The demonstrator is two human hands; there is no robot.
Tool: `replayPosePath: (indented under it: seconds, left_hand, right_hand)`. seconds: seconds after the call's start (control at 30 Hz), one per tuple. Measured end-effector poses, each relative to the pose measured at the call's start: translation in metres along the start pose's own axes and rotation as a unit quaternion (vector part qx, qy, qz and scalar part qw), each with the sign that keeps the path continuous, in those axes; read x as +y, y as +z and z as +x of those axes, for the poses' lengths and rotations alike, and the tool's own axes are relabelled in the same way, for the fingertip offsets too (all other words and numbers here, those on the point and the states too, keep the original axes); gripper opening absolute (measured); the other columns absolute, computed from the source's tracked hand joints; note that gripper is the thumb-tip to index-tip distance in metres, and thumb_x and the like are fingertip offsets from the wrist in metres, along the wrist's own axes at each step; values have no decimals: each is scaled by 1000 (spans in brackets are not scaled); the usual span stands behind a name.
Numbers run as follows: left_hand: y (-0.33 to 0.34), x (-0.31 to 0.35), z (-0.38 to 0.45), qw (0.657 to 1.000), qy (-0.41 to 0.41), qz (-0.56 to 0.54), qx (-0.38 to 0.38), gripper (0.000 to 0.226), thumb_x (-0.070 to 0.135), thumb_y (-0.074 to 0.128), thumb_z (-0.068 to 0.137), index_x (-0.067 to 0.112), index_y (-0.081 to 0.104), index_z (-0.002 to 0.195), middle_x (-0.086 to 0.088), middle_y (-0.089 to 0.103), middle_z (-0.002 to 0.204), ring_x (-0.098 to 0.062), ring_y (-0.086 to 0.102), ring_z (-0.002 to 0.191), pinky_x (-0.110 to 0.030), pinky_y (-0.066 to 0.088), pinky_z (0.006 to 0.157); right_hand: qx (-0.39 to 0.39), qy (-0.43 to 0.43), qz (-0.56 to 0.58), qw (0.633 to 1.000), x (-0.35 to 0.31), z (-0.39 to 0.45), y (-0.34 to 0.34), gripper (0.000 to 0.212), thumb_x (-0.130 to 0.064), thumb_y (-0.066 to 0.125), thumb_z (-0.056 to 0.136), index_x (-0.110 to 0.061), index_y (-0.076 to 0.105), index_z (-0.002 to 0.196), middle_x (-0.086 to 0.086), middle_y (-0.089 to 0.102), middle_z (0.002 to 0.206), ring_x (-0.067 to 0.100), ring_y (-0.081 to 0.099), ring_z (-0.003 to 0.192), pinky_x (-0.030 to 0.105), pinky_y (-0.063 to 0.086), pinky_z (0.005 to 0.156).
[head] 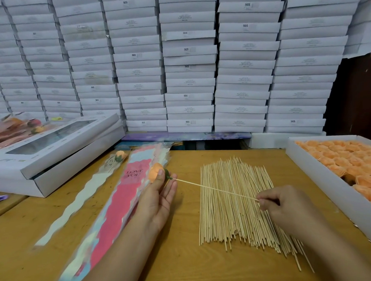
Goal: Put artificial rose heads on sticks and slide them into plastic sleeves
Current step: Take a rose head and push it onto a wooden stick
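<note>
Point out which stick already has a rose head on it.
The single stick held above the stick pile: right hand pinches one end, left hand holds the rose head on the other.

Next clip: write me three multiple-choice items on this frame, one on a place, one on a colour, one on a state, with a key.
1. Where is the tray of loose rose heads?
A. at the table's right edge
B. on the window boxes at left
C. under the sleeves

2. What colour is the rose head in the left hand?
A. red
B. white
C. orange

3. How is the stick held?
A. lying loose in the stick pile
B. pinched at one end by the right hand, its other end at the rose's green base
C. already inside a sleeve

Key: 1 A, the tray sits far right; 2 C, the petals are orange; 3 B, the stick spans both hands.
</note>
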State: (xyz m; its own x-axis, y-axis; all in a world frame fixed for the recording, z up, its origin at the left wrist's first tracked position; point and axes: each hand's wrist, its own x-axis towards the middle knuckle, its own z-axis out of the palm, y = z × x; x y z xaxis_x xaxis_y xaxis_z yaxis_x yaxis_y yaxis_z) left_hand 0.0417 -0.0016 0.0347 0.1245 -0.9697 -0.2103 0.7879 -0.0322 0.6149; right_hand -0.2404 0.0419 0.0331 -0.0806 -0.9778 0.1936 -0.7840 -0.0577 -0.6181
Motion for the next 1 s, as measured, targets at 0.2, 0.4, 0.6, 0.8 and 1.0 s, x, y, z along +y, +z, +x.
replayPosePath:
  seconds: [0.2, 0.4, 0.6, 0.8, 1.0]
  left_hand:
    - [0, -1, 1, 1000, 3, 1, 6, 15, 11, 66, 93, 3, 64, 106, -20, 71, 114, -20, 77, 78, -29, 63, 68]
    - [-1, -1, 1, 1000, 9, -1, 2, 17, 11, 66, 92, 3, 64, 107, -20, 68, 123, -20, 77, 81, -29, 63, 66]
    - [-2, 0, 2, 1000, 8, -1, 1, 17, 12, 66, 92, 3, 64, 105, -20, 72, 113, -20, 77, 81, -30, 63, 69]
    - [-2, 0, 1, 1000, 8, -3, -2, 15, 12, 65, 92, 2, 64, 104, -17, 74, 104, -19, 77, 79, -28, 63, 64]
    - [-3, 0, 2, 1000, 7, -6, 0, 17, 12, 65, 93, 1, 64, 106, -18, 73, 107, -20, 77, 81, -30, 63, 67]
  right_hand:
    - [-8, -8, 1, 1000, -4, -2, 0, 18, -21, 65, 95, -27, 76, 108, -16, 72, 82, 1, 68, 67, 15, 52, 57]
    - [-3, -7, -6, 1000, -1, 0, 0, 18, -21, 63, 96, -27, 76, 108, -17, 68, 82, -3, 62, 53, 10, 41, 45]
    - [3, -9, 13, 1000, -1, 1, 2, 19, -18, 63, 96, -23, 75, 110, -20, 64, 78, -20, 51, 47, 4, 33, 38]
    - [3, -16, 12, 1000, 1, 1, 1, 19, -18, 63, 96, -22, 76, 108, -21, 64, 77, -16, 55, 50, 7, 36, 40]
    - [6, -19, 21, 1000, 1, 1, 2, 19, -18, 64, 96, -22, 76, 110, -22, 65, 77, -17, 54, 50, 5, 36, 41]
